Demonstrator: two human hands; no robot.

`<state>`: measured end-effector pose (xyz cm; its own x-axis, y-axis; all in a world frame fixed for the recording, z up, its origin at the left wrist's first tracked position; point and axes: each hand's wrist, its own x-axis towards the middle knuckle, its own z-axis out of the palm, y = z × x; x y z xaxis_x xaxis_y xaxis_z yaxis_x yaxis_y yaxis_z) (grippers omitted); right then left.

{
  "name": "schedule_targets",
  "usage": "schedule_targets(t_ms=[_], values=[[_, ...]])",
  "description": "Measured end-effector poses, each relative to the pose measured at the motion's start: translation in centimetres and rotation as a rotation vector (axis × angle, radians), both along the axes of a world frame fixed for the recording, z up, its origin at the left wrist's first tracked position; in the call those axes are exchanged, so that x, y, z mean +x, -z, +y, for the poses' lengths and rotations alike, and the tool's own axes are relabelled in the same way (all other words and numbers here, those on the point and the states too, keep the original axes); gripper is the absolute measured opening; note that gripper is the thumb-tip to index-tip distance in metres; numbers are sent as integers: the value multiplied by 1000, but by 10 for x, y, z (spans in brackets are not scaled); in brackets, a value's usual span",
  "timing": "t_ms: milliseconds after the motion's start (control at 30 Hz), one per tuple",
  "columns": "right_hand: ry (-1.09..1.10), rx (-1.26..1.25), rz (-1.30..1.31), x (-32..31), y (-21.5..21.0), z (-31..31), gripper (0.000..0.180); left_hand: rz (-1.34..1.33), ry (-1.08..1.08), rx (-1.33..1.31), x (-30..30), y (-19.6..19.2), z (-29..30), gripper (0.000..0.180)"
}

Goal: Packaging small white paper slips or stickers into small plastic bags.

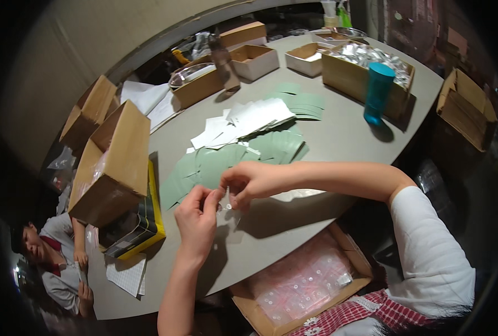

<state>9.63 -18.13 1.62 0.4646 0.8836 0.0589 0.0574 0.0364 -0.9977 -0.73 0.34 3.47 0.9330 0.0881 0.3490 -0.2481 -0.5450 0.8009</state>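
Over the near part of the grey table (316,140), my left hand (197,223) pinches the edge of a small clear plastic bag (235,217). My right hand (255,180) reaches in from the right, its bent fingertips closed at the bag's top edge. Tiny white round spots show on the bag; its contents are too small to make out. Just beyond my hands lie fanned green cards (207,162) and overlapping white cards (243,120). Below the table edge, by my lap, a cardboard box (249,308) holds many clear bags with pink and white in them (299,274).
A cardboard box (120,151) stands on a black and yellow box (159,213) at left. Farther back are a brown bottle (225,64), a teal bottle (379,92) and a box (344,73) of silvery packets (366,55). Another person (61,257) sits at lower left.
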Motion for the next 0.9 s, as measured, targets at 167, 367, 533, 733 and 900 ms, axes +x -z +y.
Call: schedule_targets(t_ms=[167,367,533,733,900], values=[[-49,38,155,-4,7,-4,33,83,35,-192,21,27,8,21],[71,38,154,2,15,-13,33,123,142,-413,13,16,1,12],[103,-26,112,-1,15,-14,36,80,95,-289,8,21,7,11],[279,232,-694,2,-3,-16,45,38,67,-157,7,16,6,22],[185,194,-1052,1,-4,-18,34,22,144,-182,10,27,4,18]])
